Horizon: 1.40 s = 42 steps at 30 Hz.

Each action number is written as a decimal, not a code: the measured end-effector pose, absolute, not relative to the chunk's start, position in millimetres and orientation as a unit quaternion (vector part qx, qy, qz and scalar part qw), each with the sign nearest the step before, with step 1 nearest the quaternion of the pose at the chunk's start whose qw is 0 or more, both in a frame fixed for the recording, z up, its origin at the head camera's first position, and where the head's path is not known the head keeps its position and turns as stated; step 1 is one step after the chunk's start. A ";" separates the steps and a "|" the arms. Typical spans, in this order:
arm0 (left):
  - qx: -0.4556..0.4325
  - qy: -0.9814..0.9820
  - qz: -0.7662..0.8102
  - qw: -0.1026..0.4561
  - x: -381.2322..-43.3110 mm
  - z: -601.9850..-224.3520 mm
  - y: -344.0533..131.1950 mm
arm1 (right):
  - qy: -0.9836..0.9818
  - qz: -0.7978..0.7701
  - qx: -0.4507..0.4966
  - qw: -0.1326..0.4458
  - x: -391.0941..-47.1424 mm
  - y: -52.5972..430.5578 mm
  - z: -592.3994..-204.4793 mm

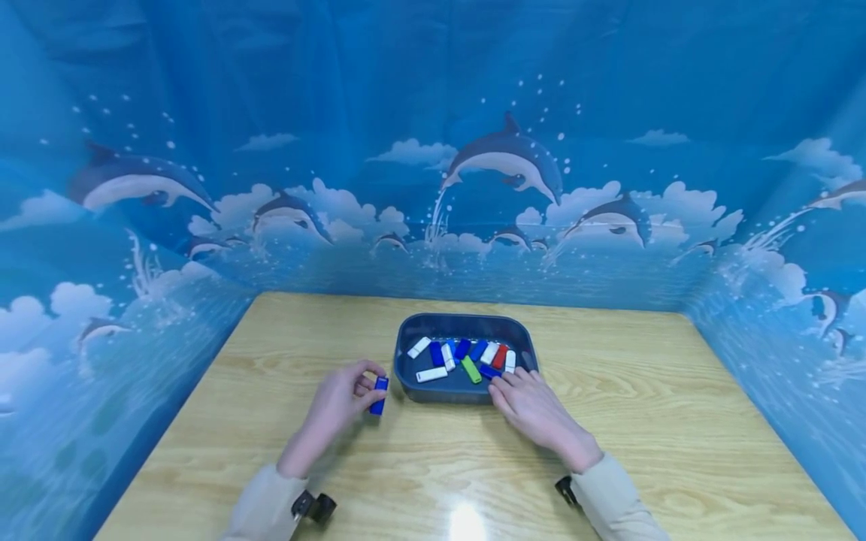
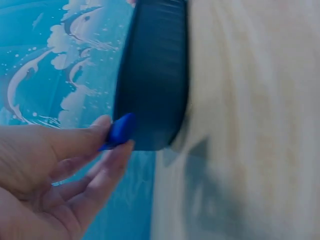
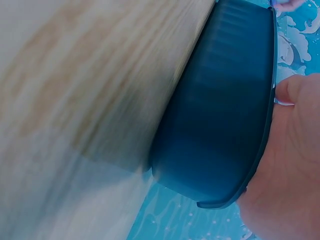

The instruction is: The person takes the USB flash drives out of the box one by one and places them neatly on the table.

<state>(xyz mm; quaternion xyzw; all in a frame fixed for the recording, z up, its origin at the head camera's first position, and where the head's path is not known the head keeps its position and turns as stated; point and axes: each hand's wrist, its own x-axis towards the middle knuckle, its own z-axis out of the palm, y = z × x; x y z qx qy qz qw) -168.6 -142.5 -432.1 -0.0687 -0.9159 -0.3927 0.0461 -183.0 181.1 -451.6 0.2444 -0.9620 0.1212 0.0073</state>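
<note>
In the head view my left hand (image 1: 343, 400), to the left of the dark blue bin (image 1: 446, 394), pinches a blue USB stick (image 1: 379, 397) between thumb and fingers. The left wrist view shows that blue stick (image 2: 121, 130) at the fingertips, overlapping the bin's end wall. My right hand (image 1: 534, 409) reaches over the bin's front right rim, fingertips right at another blue stick (image 1: 490, 371) inside. In the right wrist view the bin wall hides most of the right fingers; I cannot tell whether they grip that stick.
Several more USB sticks lie loose in the bin, among them a green one (image 1: 471, 370), a red one (image 1: 500, 356) and a white one (image 1: 431, 374). The bin stands on a wooden table (image 1: 676, 421). A blue dolphin-print curtain (image 1: 419, 75) encloses the back and sides.
</note>
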 end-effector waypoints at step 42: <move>-0.067 -0.933 -0.344 0.075 -157.8 -452.8 -151.3 | -0.962 0.121 0.244 0.009 -185.1 181.1 -452.0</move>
